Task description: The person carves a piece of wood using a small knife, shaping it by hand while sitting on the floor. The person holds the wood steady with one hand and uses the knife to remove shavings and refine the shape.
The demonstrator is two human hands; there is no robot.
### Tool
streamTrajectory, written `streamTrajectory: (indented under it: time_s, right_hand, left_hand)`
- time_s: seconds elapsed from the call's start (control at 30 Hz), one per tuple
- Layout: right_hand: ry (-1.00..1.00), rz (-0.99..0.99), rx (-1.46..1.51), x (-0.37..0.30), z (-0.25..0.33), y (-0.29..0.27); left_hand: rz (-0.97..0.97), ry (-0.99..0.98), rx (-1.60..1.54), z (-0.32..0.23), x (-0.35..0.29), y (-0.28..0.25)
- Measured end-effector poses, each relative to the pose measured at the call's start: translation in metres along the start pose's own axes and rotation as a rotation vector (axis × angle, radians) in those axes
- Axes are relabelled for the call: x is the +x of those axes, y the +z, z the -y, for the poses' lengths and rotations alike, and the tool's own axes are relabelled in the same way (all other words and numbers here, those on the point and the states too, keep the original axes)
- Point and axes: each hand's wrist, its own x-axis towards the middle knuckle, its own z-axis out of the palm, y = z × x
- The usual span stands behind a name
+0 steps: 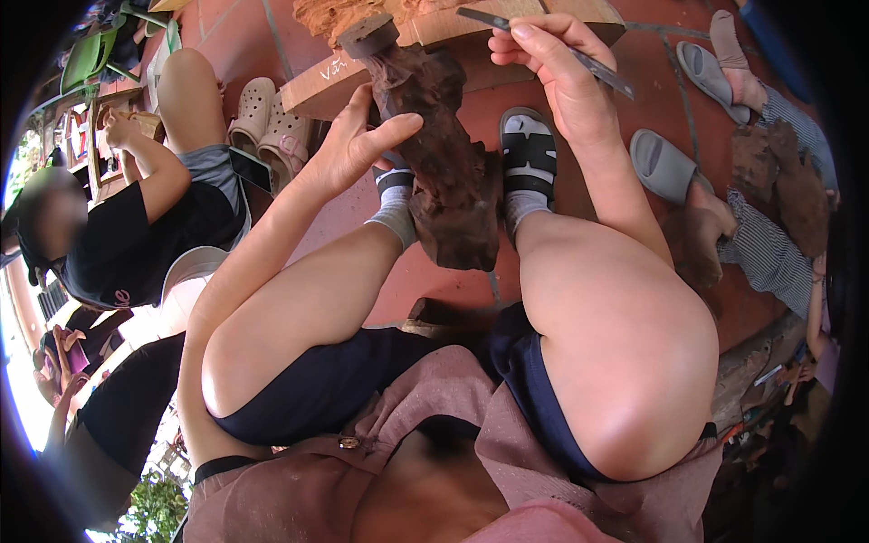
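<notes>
A dark brown carved wooden piece [444, 172] rises between my feet, with a round disc-like end at its top. My left hand [362, 140] is wrapped around its upper part, the thumb lying across the front; some fingers are hidden behind the wood. To the right of the carving and above the floor, my right hand [566, 68] pinches a thin, flat, dark metal hand tool [593, 65], like a file or a narrow blade. The tool slants from upper left to lower right, apart from the wood.
A thick wooden slab [326, 83] bearing an orange-brown rough wood piece [335, 20] lies beyond the carving. Red tiles [453, 294] cover the floor. A seated person [118, 231] is at left, near beige clogs [258, 113]. Another person's grey slippers [665, 165] and dark wood pieces [797, 190] are at right.
</notes>
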Motion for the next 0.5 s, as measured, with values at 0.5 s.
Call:
streamTrajectory:
  time_s: [0.5]
  right_hand:
    - [-0.192,0.136,-0.380,-0.004,-0.012,0.008]
  left_hand:
    - [0.055,-0.011,-0.185,0.011,-0.016,-0.028]
